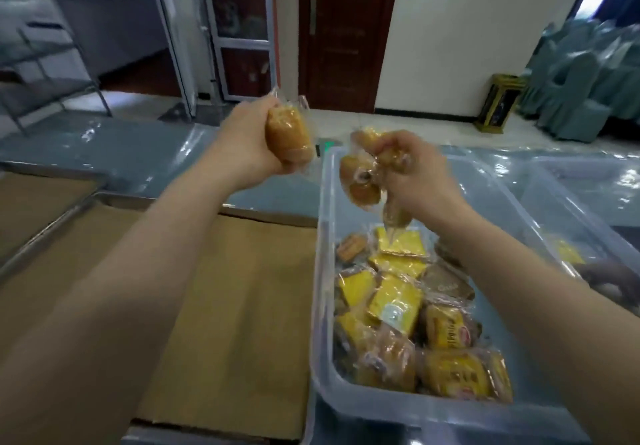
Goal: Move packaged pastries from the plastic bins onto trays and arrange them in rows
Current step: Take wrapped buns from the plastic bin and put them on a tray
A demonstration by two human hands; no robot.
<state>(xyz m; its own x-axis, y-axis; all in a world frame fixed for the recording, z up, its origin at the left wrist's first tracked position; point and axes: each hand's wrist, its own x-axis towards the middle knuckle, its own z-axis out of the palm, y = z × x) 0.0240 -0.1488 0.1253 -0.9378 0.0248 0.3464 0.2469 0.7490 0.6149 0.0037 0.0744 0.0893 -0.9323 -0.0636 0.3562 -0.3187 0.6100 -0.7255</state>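
Observation:
My left hand [247, 140] is raised above the table and grips a golden wrapped pastry roll [288, 135]. My right hand [414, 174] hovers over the far end of a clear plastic bin [323, 271] and clutches a bunch of wrapped pastries [360, 178] by their wrappers. Inside the bin lie several packaged pastries [408, 309], yellow, orange and brown. Left of the bin sits a metal tray [41, 237] lined with brown paper [214, 306], with nothing on the paper.
A second paper-lined tray [31, 199] lies at the far left. Another clear bin [588, 202] stands to the right, holding a yellow packet. The table wears a blue cloth under clear plastic. Stacked covered chairs [588, 81] and a gold-trimmed floor bin [498, 103] stand behind.

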